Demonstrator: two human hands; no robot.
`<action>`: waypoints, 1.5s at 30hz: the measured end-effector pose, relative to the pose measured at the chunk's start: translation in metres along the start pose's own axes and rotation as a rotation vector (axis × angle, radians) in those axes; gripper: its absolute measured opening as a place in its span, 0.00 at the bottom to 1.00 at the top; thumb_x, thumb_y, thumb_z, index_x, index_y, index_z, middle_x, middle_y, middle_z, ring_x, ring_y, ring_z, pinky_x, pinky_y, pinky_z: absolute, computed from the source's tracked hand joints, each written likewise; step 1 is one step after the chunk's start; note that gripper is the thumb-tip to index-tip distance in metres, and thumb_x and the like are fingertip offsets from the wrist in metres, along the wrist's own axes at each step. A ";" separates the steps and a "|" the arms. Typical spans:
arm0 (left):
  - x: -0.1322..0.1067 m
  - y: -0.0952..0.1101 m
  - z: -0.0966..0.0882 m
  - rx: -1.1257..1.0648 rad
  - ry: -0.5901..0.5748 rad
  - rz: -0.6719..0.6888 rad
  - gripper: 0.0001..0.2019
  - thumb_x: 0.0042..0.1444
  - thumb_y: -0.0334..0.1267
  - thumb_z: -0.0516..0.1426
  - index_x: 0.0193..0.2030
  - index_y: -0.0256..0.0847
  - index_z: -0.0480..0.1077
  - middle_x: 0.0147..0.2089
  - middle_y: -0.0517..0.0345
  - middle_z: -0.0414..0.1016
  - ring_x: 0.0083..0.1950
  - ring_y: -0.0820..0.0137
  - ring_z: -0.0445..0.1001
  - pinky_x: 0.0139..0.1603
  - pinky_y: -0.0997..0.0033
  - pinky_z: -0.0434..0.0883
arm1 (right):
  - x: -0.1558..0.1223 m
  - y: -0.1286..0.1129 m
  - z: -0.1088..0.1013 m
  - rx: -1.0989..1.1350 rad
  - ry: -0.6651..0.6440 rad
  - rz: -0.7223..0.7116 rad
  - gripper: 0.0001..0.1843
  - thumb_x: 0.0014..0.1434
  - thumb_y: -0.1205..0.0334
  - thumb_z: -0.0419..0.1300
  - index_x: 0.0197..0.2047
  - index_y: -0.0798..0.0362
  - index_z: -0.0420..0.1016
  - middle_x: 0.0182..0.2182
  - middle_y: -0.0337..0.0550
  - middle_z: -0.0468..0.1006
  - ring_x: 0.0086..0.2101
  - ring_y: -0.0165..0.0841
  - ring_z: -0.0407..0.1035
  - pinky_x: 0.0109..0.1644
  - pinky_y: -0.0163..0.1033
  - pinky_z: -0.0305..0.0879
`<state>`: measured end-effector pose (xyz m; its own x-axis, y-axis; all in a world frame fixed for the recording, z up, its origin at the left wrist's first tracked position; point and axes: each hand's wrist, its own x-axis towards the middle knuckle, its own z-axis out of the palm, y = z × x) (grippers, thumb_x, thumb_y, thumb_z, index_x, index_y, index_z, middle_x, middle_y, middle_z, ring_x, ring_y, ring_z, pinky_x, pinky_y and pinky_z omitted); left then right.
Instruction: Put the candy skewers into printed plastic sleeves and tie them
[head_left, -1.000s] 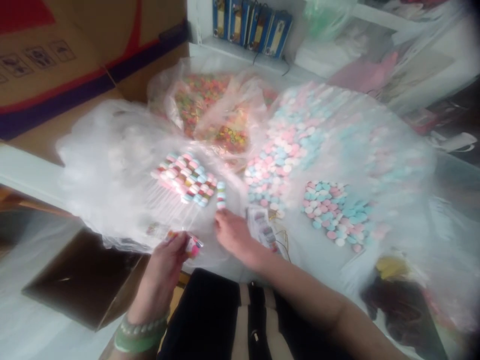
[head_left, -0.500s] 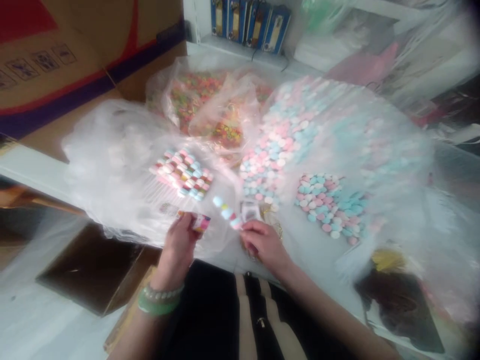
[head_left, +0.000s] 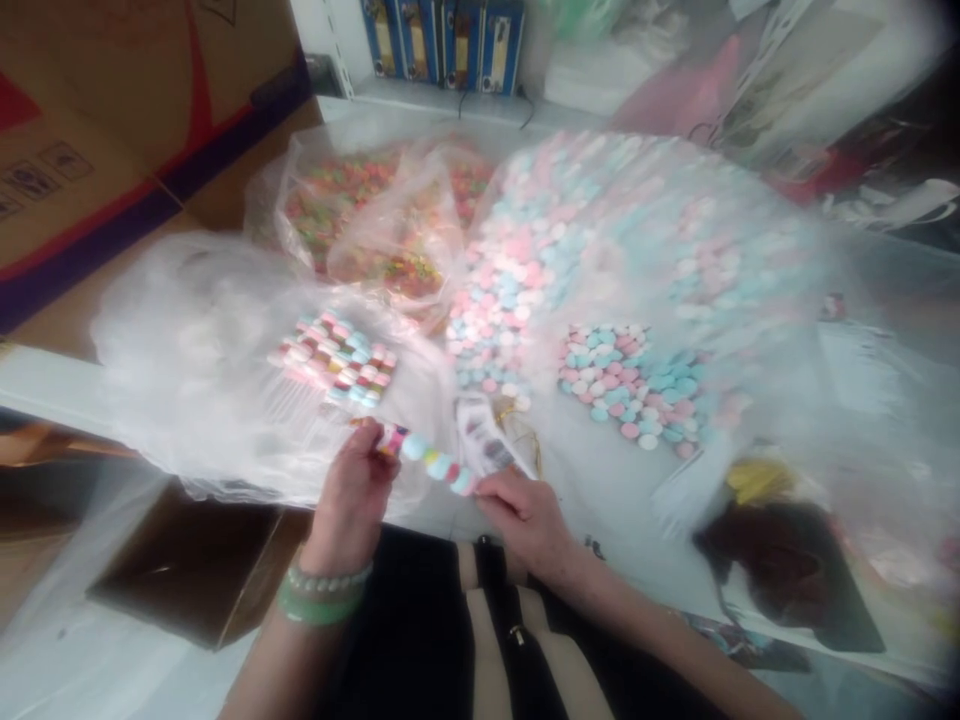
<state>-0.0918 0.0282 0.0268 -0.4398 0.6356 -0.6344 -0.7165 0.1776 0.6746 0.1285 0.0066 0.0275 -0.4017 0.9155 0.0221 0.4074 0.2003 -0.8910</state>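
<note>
A strip of round pastel candies (head_left: 435, 465) lies almost level between my hands. My left hand (head_left: 349, 495) grips one end along with a small pink printed packet (head_left: 388, 438). My right hand (head_left: 525, 520) pinches the other end between its fingers. Just above that hand lies a printed paper label strip (head_left: 484, 440) with thin gold thread (head_left: 517, 425) beside it. Finished-looking rows of candy sticks (head_left: 334, 360) rest on clear plastic beyond my left hand. Loose pink, blue and white candy discs (head_left: 630, 385) spread beyond my right hand.
Clear bags of small multicoloured candies (head_left: 367, 215) and pastel discs (head_left: 600, 220) fill the back of the white table (head_left: 52, 380). A cardboard carton (head_left: 90, 130) stands at left, blue binders (head_left: 442, 45) on a shelf behind, and a dark bag (head_left: 780, 565) at right.
The candy strip has tipped from upright above my right fingers to nearly level, and my left hand now grips its far end. My hands have come closer together.
</note>
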 end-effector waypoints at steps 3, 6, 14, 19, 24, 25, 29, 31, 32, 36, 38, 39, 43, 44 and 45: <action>-0.002 -0.002 0.003 -0.036 -0.008 0.009 0.08 0.52 0.31 0.65 0.29 0.38 0.69 0.25 0.66 0.71 0.24 0.77 0.71 0.24 0.78 0.70 | 0.002 0.002 0.000 -0.069 0.001 0.016 0.10 0.60 0.66 0.56 0.31 0.49 0.77 0.26 0.36 0.77 0.28 0.30 0.69 0.34 0.33 0.61; -0.003 -0.005 0.004 -0.021 -0.053 0.054 0.07 0.53 0.33 0.65 0.29 0.38 0.70 0.26 0.64 0.73 0.28 0.73 0.75 0.29 0.73 0.74 | 0.002 0.005 0.000 -0.192 0.008 -0.020 0.12 0.62 0.66 0.54 0.30 0.50 0.76 0.26 0.37 0.77 0.27 0.29 0.68 0.33 0.33 0.58; 0.002 -0.011 0.000 0.014 -0.127 0.150 0.09 0.49 0.38 0.68 0.32 0.38 0.74 0.29 0.62 0.75 0.31 0.74 0.74 0.34 0.74 0.73 | 0.000 0.005 0.001 -0.422 0.044 -0.178 0.15 0.63 0.70 0.52 0.29 0.52 0.76 0.22 0.40 0.75 0.24 0.30 0.65 0.29 0.36 0.54; 0.004 -0.012 -0.004 0.214 -0.084 0.197 0.10 0.50 0.42 0.66 0.31 0.38 0.73 0.26 0.62 0.73 0.24 0.77 0.68 0.22 0.78 0.61 | 0.002 0.009 0.003 -0.296 0.003 -0.065 0.13 0.61 0.69 0.53 0.30 0.50 0.77 0.25 0.38 0.77 0.26 0.30 0.68 0.31 0.34 0.58; 0.004 -0.005 -0.005 0.322 -0.194 0.035 0.11 0.46 0.41 0.67 0.30 0.37 0.73 0.24 0.60 0.72 0.22 0.74 0.68 0.21 0.74 0.63 | 0.005 0.017 0.006 -0.212 -0.021 0.062 0.12 0.60 0.67 0.56 0.31 0.46 0.79 0.26 0.36 0.79 0.29 0.31 0.70 0.34 0.34 0.61; 0.004 -0.005 -0.006 0.333 -0.206 0.009 0.11 0.44 0.40 0.68 0.29 0.37 0.73 0.23 0.60 0.72 0.21 0.73 0.68 0.21 0.74 0.64 | 0.005 0.018 0.006 -0.192 -0.021 0.076 0.12 0.59 0.67 0.56 0.31 0.46 0.79 0.26 0.36 0.79 0.29 0.31 0.70 0.35 0.34 0.62; 0.006 -0.005 -0.011 0.324 -0.157 0.028 0.10 0.42 0.38 0.68 0.24 0.36 0.72 0.19 0.61 0.69 0.19 0.75 0.65 0.20 0.77 0.62 | 0.006 0.018 0.006 -0.074 -0.036 0.125 0.10 0.58 0.66 0.57 0.30 0.47 0.79 0.26 0.36 0.78 0.30 0.31 0.70 0.36 0.34 0.63; 0.007 -0.006 -0.013 0.297 -0.136 0.040 0.10 0.43 0.38 0.68 0.23 0.36 0.73 0.18 0.62 0.68 0.19 0.77 0.64 0.19 0.78 0.61 | 0.007 0.016 0.005 -0.003 -0.039 0.161 0.10 0.58 0.65 0.57 0.29 0.48 0.78 0.26 0.35 0.78 0.29 0.31 0.70 0.36 0.35 0.64; 0.008 -0.006 -0.013 0.284 -0.134 0.040 0.10 0.43 0.38 0.68 0.24 0.36 0.73 0.19 0.61 0.68 0.19 0.78 0.63 0.19 0.78 0.61 | 0.007 0.015 0.004 0.033 -0.037 0.182 0.09 0.58 0.65 0.57 0.29 0.48 0.78 0.25 0.35 0.77 0.29 0.31 0.69 0.36 0.35 0.63; 0.007 -0.007 -0.011 0.243 -0.130 0.010 0.09 0.46 0.38 0.67 0.28 0.35 0.75 0.24 0.58 0.74 0.19 0.78 0.64 0.19 0.78 0.63 | 0.008 0.010 0.001 0.123 -0.006 0.217 0.09 0.58 0.64 0.58 0.27 0.49 0.76 0.24 0.35 0.76 0.28 0.31 0.68 0.35 0.34 0.63; 0.006 -0.006 -0.008 0.194 -0.133 -0.058 0.08 0.47 0.37 0.67 0.29 0.34 0.75 0.24 0.58 0.74 0.19 0.77 0.65 0.19 0.78 0.64 | 0.008 0.009 0.002 0.102 -0.002 0.183 0.09 0.59 0.64 0.57 0.28 0.49 0.76 0.25 0.35 0.76 0.28 0.30 0.69 0.35 0.34 0.63; 0.005 -0.006 -0.007 0.166 -0.142 -0.101 0.08 0.48 0.36 0.67 0.30 0.35 0.74 0.24 0.58 0.74 0.19 0.77 0.66 0.19 0.78 0.64 | 0.008 0.010 0.003 0.076 -0.001 0.157 0.09 0.59 0.65 0.57 0.28 0.49 0.76 0.25 0.35 0.77 0.28 0.30 0.69 0.36 0.34 0.63; 0.003 -0.008 -0.005 0.101 -0.213 -0.245 0.06 0.53 0.35 0.66 0.30 0.36 0.74 0.23 0.57 0.74 0.20 0.74 0.69 0.19 0.77 0.67 | 0.006 0.015 0.008 -0.125 0.053 -0.020 0.11 0.63 0.65 0.55 0.31 0.51 0.77 0.26 0.37 0.78 0.27 0.29 0.68 0.35 0.33 0.61; 0.003 -0.008 -0.006 0.099 -0.232 -0.258 0.06 0.53 0.35 0.66 0.30 0.36 0.74 0.22 0.57 0.74 0.21 0.73 0.70 0.20 0.77 0.67 | 0.006 0.016 0.008 -0.198 0.079 -0.081 0.12 0.63 0.66 0.55 0.31 0.51 0.77 0.25 0.37 0.78 0.27 0.28 0.68 0.34 0.33 0.59; 0.004 -0.009 -0.008 0.106 -0.249 -0.259 0.07 0.52 0.36 0.66 0.31 0.36 0.75 0.23 0.56 0.75 0.22 0.72 0.71 0.20 0.77 0.68 | 0.006 0.017 0.007 -0.279 0.102 -0.144 0.12 0.64 0.66 0.54 0.31 0.51 0.77 0.24 0.38 0.77 0.26 0.29 0.67 0.32 0.33 0.58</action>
<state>-0.0907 0.0230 0.0153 -0.0967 0.7202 -0.6870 -0.7210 0.4251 0.5471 0.1272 0.0127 0.0097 -0.3926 0.8984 0.1966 0.5674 0.4049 -0.7170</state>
